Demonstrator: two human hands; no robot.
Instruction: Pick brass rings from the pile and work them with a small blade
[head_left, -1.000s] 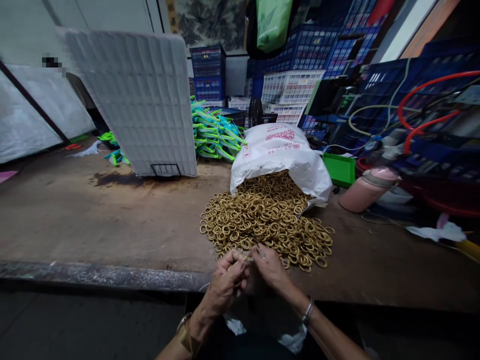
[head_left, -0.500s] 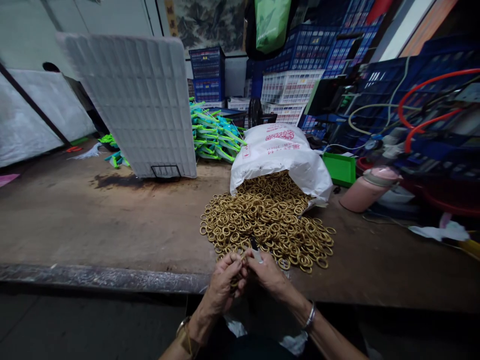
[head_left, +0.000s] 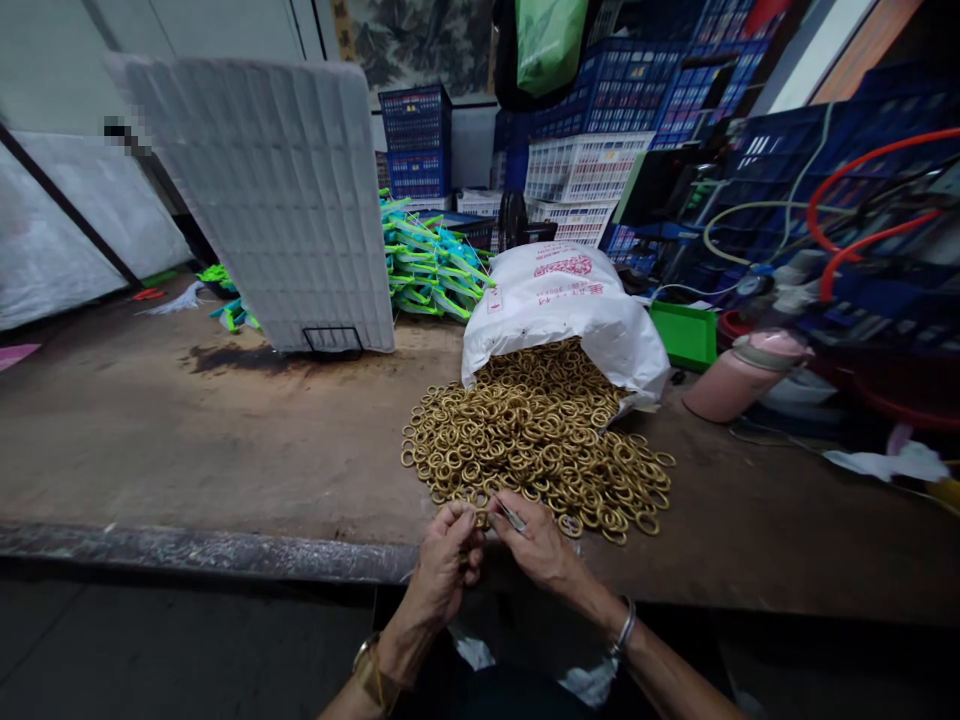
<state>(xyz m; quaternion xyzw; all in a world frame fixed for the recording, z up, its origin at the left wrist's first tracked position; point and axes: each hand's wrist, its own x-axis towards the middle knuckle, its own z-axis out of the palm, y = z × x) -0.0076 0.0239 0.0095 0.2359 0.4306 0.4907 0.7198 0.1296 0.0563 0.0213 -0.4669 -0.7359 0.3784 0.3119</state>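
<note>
A heap of gold-coloured rings (head_left: 536,440) spills from the mouth of a white sack (head_left: 559,305) onto the wooden table. At the near edge of the heap, my left hand (head_left: 448,565) is closed, its thumb and fingertips pinching a gold ring (head_left: 481,518). My right hand (head_left: 541,545) faces it a short way to the right, fingers closed around a small, shiny metal tool with a blade-like shape (head_left: 512,514). Its fingertips come close to the ring; whether they touch it I cannot tell. The palm sides of both hands are hidden.
A tall, ribbed whitish panel (head_left: 262,200) stands on the table (head_left: 187,440) at left. Behind it lie bright green and blue pieces (head_left: 431,265). To the right are a green tray (head_left: 684,335), a pink bottle (head_left: 746,375) and orange hoses (head_left: 832,225). Crates (head_left: 589,165) are stacked behind.
My hands have drawn slightly apart, and the ring between them now shows more clearly. The metal tool in my right hand has tilted. The heap and sack look the same.
</note>
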